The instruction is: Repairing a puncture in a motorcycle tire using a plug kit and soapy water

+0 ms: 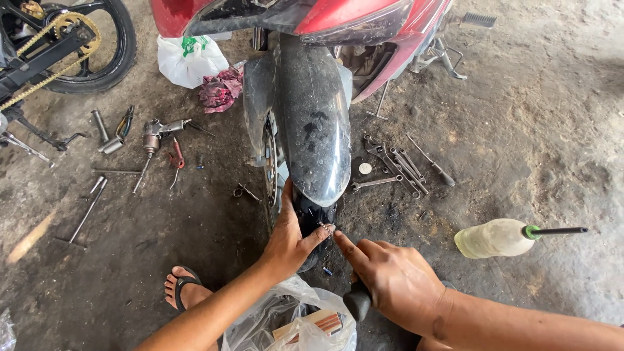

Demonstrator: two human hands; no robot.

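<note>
The mudguard (312,130), black and dusty, hangs over the front wheel (270,166) of a red motorbike (364,26) in the middle of the floor (520,130), its lower tip pointing at the person crouched before it. The left hand (289,240) cups that tip from the left, palm against the wheel side, fingers (286,201) pressed together and running up the edge, thumb stretched across the bottom. The right hand (396,279) comes in from the lower right, knuckles up; its forefinger is stretched toward the left thumb and the two meet at a small fastener under the tip, too small to make out. Whether the right fingers pinch anything I cannot tell.

A clear plastic bag (292,318) lies between the forearms near the floor's near edge, a brown box-like thing showing through it. A foot in a black sandal (185,286) sits left of it.

Right of the wheel, a cluster of spanners (396,166) and a screwdriver (432,162) lie on the floor, close by but clear of the hands. Further right lies a pale plastic bottle (494,238) on its side, with a green cap and a dark spout. Left of the wheel are scattered pliers (123,123), a grey power tool (156,133), red-handled cutters (175,156) and long rods (88,211). Toward the far edge sit a white bag (188,62) with green print and a reddish rag (221,88). In the far left corner stands another bike's rear wheel (97,45) with a yellow chain (45,58).
</note>
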